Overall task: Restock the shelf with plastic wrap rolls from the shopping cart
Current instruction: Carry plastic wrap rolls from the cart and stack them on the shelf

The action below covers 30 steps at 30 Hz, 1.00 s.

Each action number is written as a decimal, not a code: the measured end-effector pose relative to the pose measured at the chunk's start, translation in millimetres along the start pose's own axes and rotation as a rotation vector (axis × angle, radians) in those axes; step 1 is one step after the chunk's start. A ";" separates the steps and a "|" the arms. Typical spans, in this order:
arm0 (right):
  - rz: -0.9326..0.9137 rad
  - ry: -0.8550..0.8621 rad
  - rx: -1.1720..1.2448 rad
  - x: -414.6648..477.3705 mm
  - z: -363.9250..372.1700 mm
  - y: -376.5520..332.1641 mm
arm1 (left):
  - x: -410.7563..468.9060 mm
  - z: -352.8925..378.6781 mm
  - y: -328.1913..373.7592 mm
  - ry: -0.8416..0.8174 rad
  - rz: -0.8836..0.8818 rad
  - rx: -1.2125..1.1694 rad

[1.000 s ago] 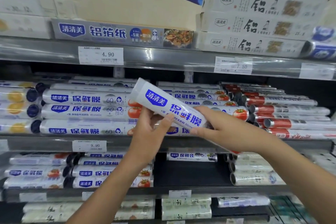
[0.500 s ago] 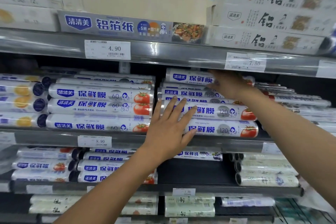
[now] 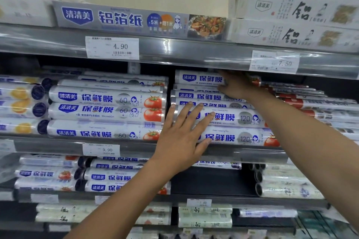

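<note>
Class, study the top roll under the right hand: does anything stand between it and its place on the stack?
Nothing visible does. The top roll already lies on the stack, just under the upper shelf, right hand on it. The left hand lies flat on lower rolls, below it.

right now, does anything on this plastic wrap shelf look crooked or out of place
Nothing stands out. The 60 stack and 120 stack lie level with labels facing out, and the top roll sits straight on it, close under the upper shelf. No spill or damage shows; far-right red rolls are too blurred to judge.
</note>
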State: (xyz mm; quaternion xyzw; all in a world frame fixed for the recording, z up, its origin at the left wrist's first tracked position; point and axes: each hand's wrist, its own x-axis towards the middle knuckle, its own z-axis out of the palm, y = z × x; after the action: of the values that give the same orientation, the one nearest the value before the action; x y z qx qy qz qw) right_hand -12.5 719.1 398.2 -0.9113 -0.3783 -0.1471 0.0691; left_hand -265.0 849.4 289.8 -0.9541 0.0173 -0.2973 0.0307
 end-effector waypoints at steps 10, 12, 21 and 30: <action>-0.039 0.033 0.194 -48.1 -24.2 14.7 | 2.8 -6.2 14.5 0.011 -0.091 -0.039; -0.044 -0.001 0.245 -61.6 -27.6 26.1 | 3.8 -6.7 20.6 0.009 -0.110 -0.045; -0.047 0.193 0.301 -198.3 -33.6 80.6 | 7.9 -4.8 109.0 -0.022 -0.034 -0.091; 0.389 0.114 0.328 -486.9 35.5 185.8 | -39.0 73.0 314.4 -0.339 0.222 -0.325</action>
State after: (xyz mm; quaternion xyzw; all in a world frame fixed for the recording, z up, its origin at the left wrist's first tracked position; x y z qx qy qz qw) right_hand -199.4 270.8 205.9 -0.9338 -0.2100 -0.1188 0.2643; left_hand -260.3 541.3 186.1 -0.9750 0.1640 -0.1214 -0.0884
